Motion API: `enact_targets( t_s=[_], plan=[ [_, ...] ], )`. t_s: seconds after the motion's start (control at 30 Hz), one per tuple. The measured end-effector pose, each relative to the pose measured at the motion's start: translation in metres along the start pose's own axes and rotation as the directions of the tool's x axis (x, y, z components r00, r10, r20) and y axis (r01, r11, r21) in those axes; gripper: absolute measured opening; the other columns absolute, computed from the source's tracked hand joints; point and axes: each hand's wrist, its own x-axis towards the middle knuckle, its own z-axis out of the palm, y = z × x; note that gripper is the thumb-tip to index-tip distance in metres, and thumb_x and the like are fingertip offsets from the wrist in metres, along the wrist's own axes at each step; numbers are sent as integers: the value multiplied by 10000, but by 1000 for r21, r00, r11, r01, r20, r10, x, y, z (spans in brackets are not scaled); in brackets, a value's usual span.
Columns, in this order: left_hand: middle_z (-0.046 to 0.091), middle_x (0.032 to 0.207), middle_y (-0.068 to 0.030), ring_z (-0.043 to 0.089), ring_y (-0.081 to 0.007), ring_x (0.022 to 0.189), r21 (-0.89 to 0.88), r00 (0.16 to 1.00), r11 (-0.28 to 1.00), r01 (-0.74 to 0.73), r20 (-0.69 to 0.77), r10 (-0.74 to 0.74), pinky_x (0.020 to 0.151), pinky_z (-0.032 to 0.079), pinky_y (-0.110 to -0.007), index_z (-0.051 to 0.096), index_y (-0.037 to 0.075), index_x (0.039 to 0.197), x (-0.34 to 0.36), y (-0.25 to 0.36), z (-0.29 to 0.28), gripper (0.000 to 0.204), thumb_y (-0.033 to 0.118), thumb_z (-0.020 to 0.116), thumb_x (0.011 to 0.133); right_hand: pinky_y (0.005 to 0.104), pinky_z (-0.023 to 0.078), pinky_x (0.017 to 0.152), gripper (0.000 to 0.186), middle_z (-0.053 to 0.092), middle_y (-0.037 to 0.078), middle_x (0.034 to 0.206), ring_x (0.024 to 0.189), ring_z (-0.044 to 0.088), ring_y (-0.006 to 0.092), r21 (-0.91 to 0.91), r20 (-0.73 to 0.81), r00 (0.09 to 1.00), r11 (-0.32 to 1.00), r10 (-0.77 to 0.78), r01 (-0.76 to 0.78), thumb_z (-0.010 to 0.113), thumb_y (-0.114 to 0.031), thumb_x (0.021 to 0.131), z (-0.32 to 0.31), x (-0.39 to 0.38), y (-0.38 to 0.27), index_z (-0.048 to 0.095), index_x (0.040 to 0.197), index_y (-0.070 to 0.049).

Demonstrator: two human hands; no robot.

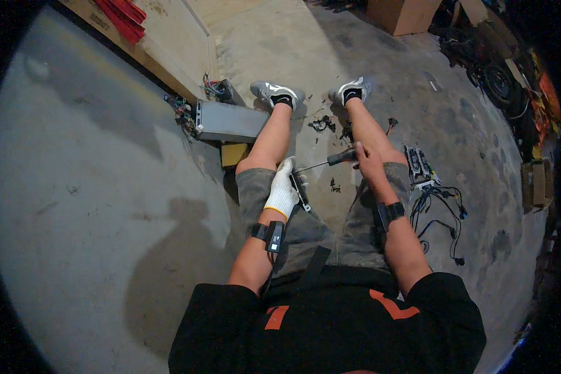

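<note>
screwdriver (341, 157) between both hands (371, 166)

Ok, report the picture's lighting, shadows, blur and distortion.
Head view: a soft dark shadow crosses the matte grey surface at left; head view: a brighter patch crosses the grey concrete floor at top; head view: the black-handled metal screwdriver shows no obvious blur; head view: the fisheye leaves black corners.

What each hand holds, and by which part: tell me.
Right hand: a screwdriver, by its handle. Gloved left hand: a narrow dark part; exact hold unclear.
</note>
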Motion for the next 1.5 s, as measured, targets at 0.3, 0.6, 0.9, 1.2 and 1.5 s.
enact_targets(
  t_s=[0.3,0.6,0.9,1.2,1.5],
  plan=[
    [608,1006,-48,592,-235,692,12,999,1000,22,-34,-21,606,521,-432,580,199,1210,4,0,-10,288,392,502,1011,298,557,699,379,666,68,1024,801,675,197,336,27,997,939,67,-72,598,-264,990,7,-12,-25,574,1242,18],
    [602,965,-46,593,-226,682,28,1000,1000,11,-18,-11,594,517,-422,569,201,1210,0,2,-3,290,400,510,1008,255,513,672,381,680,63,899,749,635,127,500,-87,976,838,-202,218,600,-280,992,7,1,4,626,1239,9],
    [621,969,-50,596,-224,671,35,1000,999,6,-15,-5,588,519,-421,570,193,1199,0,1,-1,291,403,509,1007,248,509,661,352,657,41,894,761,600,102,692,-76,990,708,-122,140,611,-263,988,12,1,3,635,1247,-26],
    [617,976,-49,593,-215,673,-9,1000,1000,29,-10,-29,580,518,-425,576,197,1200,-2,2,-1,280,390,521,1006,252,516,769,404,647,34,1020,803,585,109,118,-94,990,986,-109,120,628,-221,976,7,-1,3,561,1319,-20],
    [571,858,-15,580,-193,627,5,999,1000,11,-49,-11,530,496,-380,607,227,1177,-5,4,1,250,384,560,988,277,530,772,398,681,67,1016,881,641,135,191,107,987,972,117,-136,597,-209,981,-1,-8,-16,565,1292,38]
  ],
)
